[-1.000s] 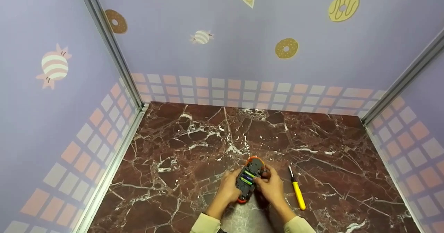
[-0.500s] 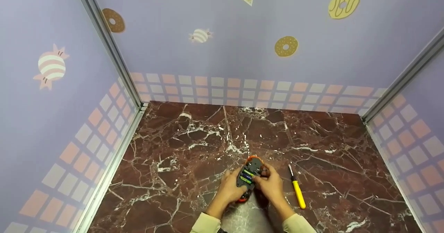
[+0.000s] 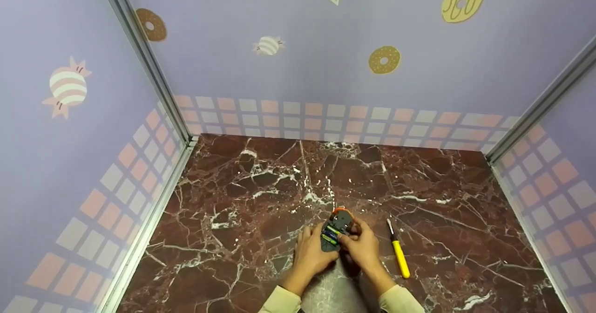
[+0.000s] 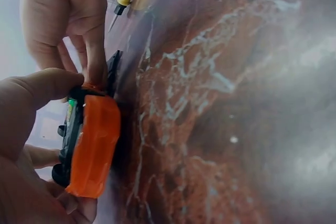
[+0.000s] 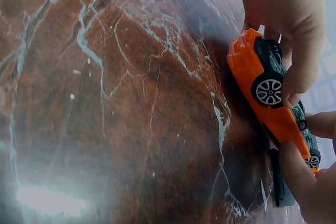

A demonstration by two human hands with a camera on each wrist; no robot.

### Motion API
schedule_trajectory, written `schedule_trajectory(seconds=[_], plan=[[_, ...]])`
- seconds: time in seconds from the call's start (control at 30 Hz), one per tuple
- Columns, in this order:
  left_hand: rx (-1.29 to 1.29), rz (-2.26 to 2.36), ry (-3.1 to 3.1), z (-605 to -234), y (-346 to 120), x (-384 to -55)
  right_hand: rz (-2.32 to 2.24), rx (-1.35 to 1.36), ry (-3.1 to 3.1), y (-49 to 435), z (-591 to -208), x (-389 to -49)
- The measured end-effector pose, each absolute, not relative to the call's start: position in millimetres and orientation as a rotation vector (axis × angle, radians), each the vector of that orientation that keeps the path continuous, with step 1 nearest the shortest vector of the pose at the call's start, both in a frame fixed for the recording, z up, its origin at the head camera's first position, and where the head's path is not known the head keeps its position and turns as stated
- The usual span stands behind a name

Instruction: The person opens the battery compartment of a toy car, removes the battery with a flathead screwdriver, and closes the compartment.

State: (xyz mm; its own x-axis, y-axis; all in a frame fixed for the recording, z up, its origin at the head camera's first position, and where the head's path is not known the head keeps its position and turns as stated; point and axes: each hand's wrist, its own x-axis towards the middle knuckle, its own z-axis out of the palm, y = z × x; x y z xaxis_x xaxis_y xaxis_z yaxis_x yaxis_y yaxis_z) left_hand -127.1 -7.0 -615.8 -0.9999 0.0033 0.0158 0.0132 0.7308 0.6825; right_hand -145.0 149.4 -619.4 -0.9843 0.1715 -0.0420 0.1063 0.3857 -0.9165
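Note:
An orange toy car (image 3: pixel 343 218) is held underside up just over the marbled surface, its dark base facing the head camera. Several green and blue batteries (image 3: pixel 331 233) lie in the base's uncovered compartment. My left hand (image 3: pixel 311 256) grips the car's near end, the thumb across the base and hiding that end. My right hand (image 3: pixel 364 248) holds the other side, its thumb by the batteries. In the right wrist view, the car's orange body (image 5: pixel 247 69) and a spoked wheel show. A flat black piece (image 5: pixel 282 179) is beside the car; what bears it is unclear.
A screwdriver (image 3: pixel 398 252) with a yellow handle lies to the right of the right hand, tip pointing away. The brown-red marbled tabletop (image 3: pixel 223 252) is enclosed by lilac printed walls (image 3: pixel 321 52) at the back and both sides.
My left hand has shifted up along the car, its thumb sliding across to cover more of the near end. The right hand has barely moved, and the screwdriver lies where it was.

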Motion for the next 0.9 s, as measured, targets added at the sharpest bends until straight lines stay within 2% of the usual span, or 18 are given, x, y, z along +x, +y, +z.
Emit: schedule_trajectory(seconds=[0.63,0.9], plan=[[-0.033,-1.104,-2.916,-619.4,-6.1,-129.0,1.312,-0.001,-2.601,155.4,-613.8,-145.4],[-0.045,-1.11,-2.919,-618.8,-7.2,-130.2,1.31,0.089,-2.594,159.8,-614.1,-145.4]])
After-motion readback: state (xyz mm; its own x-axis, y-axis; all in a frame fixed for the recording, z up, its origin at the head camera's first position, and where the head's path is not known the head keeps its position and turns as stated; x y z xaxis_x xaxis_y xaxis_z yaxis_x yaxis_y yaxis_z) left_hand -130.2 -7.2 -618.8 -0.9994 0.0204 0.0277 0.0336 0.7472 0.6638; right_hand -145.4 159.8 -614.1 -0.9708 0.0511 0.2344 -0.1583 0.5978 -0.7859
